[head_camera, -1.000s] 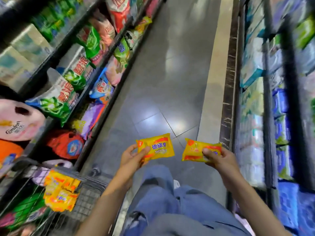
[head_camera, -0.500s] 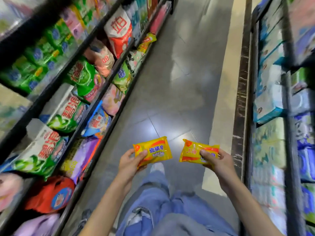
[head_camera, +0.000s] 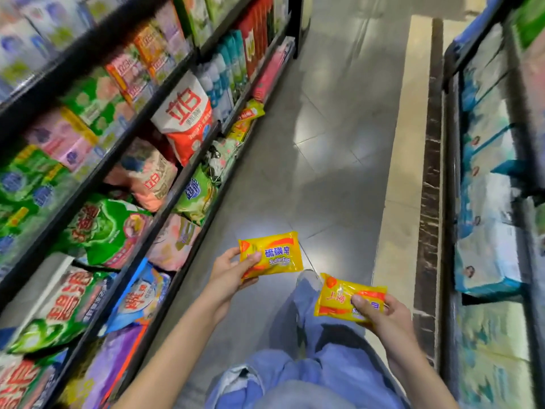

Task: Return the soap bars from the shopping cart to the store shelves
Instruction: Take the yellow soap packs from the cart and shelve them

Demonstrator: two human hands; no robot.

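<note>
Blurred shelves [head_camera: 97,160] line a tiled aisle [head_camera: 333,149]. The left hand [head_camera: 228,274] pinches one yellow soap [head_camera: 272,255] by its end. The right hand [head_camera: 383,317] pinches another soap [head_camera: 339,299], its thumb hiding part of the label.

Yellow plastic-wrapped soap bar [head_camera: 269,257]: purple Chinese characters "硫磺皂" above white "Sulfur Soap". Second yellow wrapped soap bar [head_camera: 339,299]: red script "上海", the rest hidden by fingers. White-and-red detergent bag [head_camera: 184,119] on the shelf: large red "立白".

Glossy plastic wrap on both soap bars [head_camera: 272,255], crinkly. Floor tiles [head_camera: 339,149] beyond them polished, reflective. Jeans [head_camera: 312,376] below: matt denim cloth.
</note>
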